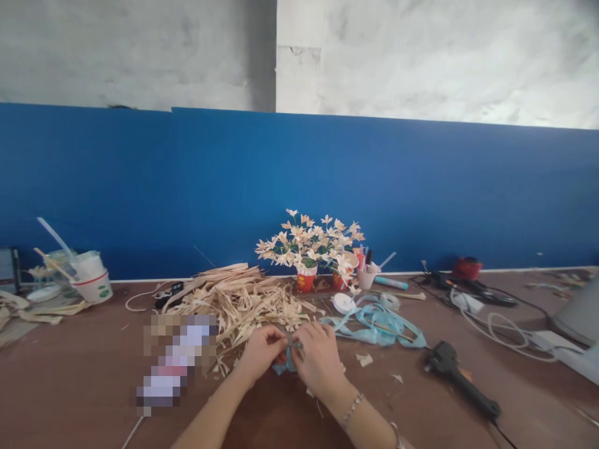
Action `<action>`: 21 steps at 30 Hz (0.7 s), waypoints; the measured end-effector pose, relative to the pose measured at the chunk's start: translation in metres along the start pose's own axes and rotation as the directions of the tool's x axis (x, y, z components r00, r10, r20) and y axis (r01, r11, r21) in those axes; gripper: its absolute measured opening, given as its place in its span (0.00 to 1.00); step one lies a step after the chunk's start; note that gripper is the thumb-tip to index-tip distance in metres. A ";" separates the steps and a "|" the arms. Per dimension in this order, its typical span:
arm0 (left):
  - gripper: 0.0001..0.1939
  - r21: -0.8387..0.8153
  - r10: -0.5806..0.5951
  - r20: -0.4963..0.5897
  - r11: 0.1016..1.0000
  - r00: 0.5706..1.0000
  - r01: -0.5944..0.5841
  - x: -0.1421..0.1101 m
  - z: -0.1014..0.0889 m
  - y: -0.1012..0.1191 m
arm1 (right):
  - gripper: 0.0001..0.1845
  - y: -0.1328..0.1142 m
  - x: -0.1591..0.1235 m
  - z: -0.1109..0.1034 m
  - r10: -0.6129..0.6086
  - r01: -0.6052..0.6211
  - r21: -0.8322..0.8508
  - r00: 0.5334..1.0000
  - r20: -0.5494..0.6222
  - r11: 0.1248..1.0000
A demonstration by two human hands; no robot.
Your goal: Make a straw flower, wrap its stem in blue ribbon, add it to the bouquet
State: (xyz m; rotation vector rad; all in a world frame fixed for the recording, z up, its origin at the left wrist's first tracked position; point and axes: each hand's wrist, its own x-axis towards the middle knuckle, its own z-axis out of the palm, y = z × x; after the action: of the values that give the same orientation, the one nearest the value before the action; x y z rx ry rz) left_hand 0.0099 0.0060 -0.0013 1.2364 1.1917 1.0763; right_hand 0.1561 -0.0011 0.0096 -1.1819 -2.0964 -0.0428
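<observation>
My left hand (262, 350) and my right hand (319, 354) meet over the front of the table, fingertips pinched close together. Between them a short piece of blue ribbon (283, 364) shows below the fingers; its upper part is hidden. Just behind my hands lies a heap of dry, straw-coloured husk strips (253, 305). To the right of my right hand a loose tangle of light blue ribbon (381, 324) is spread out, with a white ribbon spool (344, 304) beside it. Small husk scraps (364, 360) lie near my right wrist.
Husk-like flowers (311, 240) stand in small red pots (306, 280) by the blue partition (224, 181). A black glue gun (461, 380) lies at right, near white cables (496, 333). A paper cup (93, 287) stands at left; a blurred-out object (178, 362) lies nearer.
</observation>
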 end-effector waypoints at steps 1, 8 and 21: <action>0.10 0.000 -0.009 -0.012 1.000 1.000 0.009 0.001 0.000 -0.001 | 0.03 0.000 0.000 0.001 -0.025 0.024 -0.046 1.000 -0.012 0.999; 0.13 -0.024 -0.041 0.020 0.999 0.999 0.042 0.000 -0.002 0.005 | 0.08 0.000 0.000 0.002 -0.103 0.096 -0.115 0.993 -0.057 0.989; 0.12 -0.032 -0.005 0.065 0.999 0.998 0.007 -0.001 -0.003 0.007 | 0.08 0.005 0.002 0.000 -0.094 0.091 -0.040 0.993 -0.067 0.995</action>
State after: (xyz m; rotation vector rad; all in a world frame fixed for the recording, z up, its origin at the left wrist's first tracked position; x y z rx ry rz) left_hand 0.0071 0.0058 0.0059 1.2333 1.1239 1.0400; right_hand 0.1595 0.0030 0.0091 -1.0893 -2.0967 -0.1638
